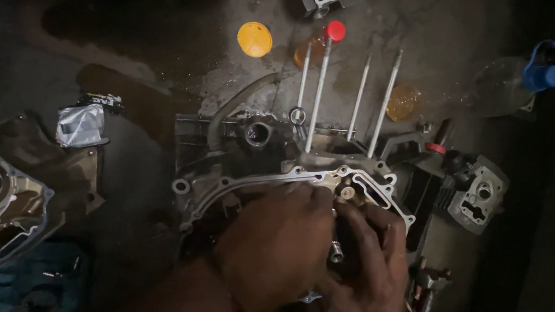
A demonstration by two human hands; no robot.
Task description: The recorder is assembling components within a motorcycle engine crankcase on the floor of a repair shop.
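Both my hands are down inside the open engine crankcase (272,176), which lies on the stained concrete floor (153,47). My left hand (277,247) lies knuckles-up over the middle of the case, fingers curled downward; I cannot tell whether they close on anything beneath. My right hand (369,260) sits just beside it, touching it, fingers bent around a small shiny metal part (336,253) that shows in the gap between the two hands; whether the grip is fully closed is hidden.

Just beyond my fingertips runs the case's pale gasket rim (304,171), and a brass-coloured fitting (347,193) sits right above my right hand. Farther ahead, four long studs (358,98) rise from the case, tilted away from me. Past them lie a yellow cap (254,39) and an amber bottle with a red cap (318,42). Well off to the right of my right hand rests a cylinder head (479,194), and farther still a clear bottle with a blue cap (526,80). Far to the left of my left hand lies another engine cover (0,195).
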